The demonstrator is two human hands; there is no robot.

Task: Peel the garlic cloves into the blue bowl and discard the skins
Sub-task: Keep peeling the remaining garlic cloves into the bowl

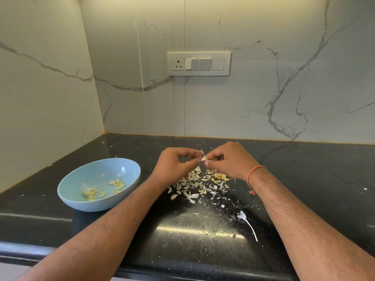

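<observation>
My left hand (176, 165) and my right hand (227, 160) meet above the black counter, and between their fingertips they pinch one small garlic cloves piece (204, 159). A flake of skin (202, 152) sticks up from it. Under the hands lies a heap of papery skins (197, 185) with a few unpeeled cloves (220, 176) among them. The blue bowl (129, 169) stands to the left of my left forearm and holds several peeled yellowish cloves (116, 183).
The black counter (304, 169) ends in a marble wall corner at the back left. A switch panel (198, 63) is on the back wall. A long white garlic stem (248, 224) and scattered skin bits lie near the front edge.
</observation>
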